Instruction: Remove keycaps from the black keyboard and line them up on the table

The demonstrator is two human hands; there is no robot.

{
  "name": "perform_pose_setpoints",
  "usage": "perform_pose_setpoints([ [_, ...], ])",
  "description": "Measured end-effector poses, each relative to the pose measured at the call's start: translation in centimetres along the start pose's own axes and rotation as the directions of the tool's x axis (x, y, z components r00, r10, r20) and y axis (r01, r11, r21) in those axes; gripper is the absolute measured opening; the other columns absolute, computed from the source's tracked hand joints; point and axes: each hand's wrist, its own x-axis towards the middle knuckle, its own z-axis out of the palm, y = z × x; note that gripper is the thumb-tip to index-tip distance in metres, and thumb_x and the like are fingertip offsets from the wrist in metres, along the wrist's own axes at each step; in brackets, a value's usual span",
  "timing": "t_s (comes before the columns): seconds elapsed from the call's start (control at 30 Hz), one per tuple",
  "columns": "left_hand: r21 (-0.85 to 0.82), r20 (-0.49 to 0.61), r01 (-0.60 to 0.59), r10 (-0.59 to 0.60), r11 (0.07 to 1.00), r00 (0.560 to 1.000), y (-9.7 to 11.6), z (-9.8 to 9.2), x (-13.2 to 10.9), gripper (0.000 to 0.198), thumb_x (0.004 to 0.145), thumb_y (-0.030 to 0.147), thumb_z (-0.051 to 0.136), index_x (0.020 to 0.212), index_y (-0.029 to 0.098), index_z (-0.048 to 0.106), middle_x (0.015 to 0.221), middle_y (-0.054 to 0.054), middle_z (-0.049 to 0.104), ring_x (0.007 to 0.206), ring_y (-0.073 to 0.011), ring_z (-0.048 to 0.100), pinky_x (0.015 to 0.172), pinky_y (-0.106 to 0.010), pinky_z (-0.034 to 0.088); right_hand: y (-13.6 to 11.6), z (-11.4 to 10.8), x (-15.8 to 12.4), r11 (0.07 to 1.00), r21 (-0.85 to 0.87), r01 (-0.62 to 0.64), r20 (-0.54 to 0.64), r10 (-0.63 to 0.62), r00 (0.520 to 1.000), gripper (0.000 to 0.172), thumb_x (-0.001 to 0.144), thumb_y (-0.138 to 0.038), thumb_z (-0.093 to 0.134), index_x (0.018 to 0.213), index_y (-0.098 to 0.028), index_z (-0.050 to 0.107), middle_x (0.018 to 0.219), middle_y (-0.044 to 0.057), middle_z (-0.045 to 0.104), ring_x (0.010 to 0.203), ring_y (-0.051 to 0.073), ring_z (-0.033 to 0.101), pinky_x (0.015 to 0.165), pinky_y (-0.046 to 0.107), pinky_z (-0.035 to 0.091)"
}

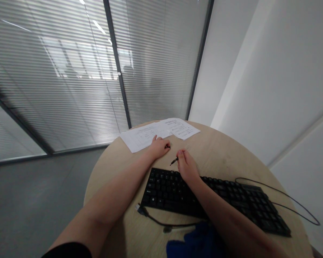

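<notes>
My right hand (187, 165) rests over the far edge of a black keyboard (218, 200) and pinches a dark pen (173, 161) whose tip points left. My left hand (159, 147) lies curled on the round wooden table (218, 150), just below a white printed sheet (140, 138). A small dark thing, perhaps the pen's cap, shows at its fingertips (167, 146); I cannot make it out. A second printed sheet (181, 128) lies to the right of the first, near the table's far edge.
The keyboard's black cable (293, 200) loops off to the right, and another cable end (150, 216) trails at its near left corner. A blue object (191, 243) sits at the table's near edge. Glass walls with blinds stand behind, a white wall to the right.
</notes>
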Motion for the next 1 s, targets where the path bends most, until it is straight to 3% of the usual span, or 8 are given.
perform_pose_setpoints([
  [0.3,0.003,0.0,0.006,-0.006,1.0,1.0,0.24,-0.33,-0.09,0.019,0.086,0.031,0.064,0.104,0.025,0.068,0.101,-0.005,0.073,0.11,-0.0271,0.061,0.118,-0.059,0.024,-0.01,0.03,0.04,0.999,-0.02,0.028,-0.013,-0.028,1.0,0.042,0.1,-0.053,0.031,0.088,-0.022,0.056,0.059,-0.001,0.051,0.06,0.018,0.054,0.054,0.026,0.039],
  [0.53,-0.051,0.029,0.009,-0.007,0.999,1.0,0.34,-0.05,0.05,0.034,0.088,0.028,0.061,0.122,0.03,0.064,0.11,-0.003,0.074,0.119,-0.028,0.058,0.12,-0.06,0.019,0.41,0.19,0.16,0.999,-0.016,0.033,-0.018,-0.033,0.999,0.042,0.1,-0.053,0.032,0.089,-0.021,0.058,0.061,0.0,0.054,0.061,0.019,0.055,0.054,0.027,0.04],
  [0.83,-0.049,0.022,0.021,-0.02,0.999,1.0,0.35,0.02,0.02,0.033,0.089,0.028,0.061,0.121,0.03,0.066,0.108,-0.003,0.075,0.118,-0.0287,0.058,0.119,-0.061,0.02,0.36,0.15,0.14,0.999,-0.013,0.034,-0.024,-0.034,0.999,0.044,0.1,-0.054,0.03,0.087,-0.022,0.057,0.061,0.0,0.054,0.06,0.019,0.055,0.053,0.026,0.039],
  [1.0,-0.049,-0.002,0.016,-0.016,0.999,1.0,0.13,0.11,-0.27,0.035,0.088,0.03,0.064,0.123,0.028,0.066,0.118,-0.006,0.072,0.12,-0.03,0.057,0.118,-0.062,0.023,0.48,0.18,0.16,0.999,-0.016,0.032,-0.025,-0.032,0.999,0.042,0.1,-0.054,0.031,0.088,-0.022,0.056,0.062,0.0,0.054,0.061,0.019,0.055,0.053,0.026,0.038],
])
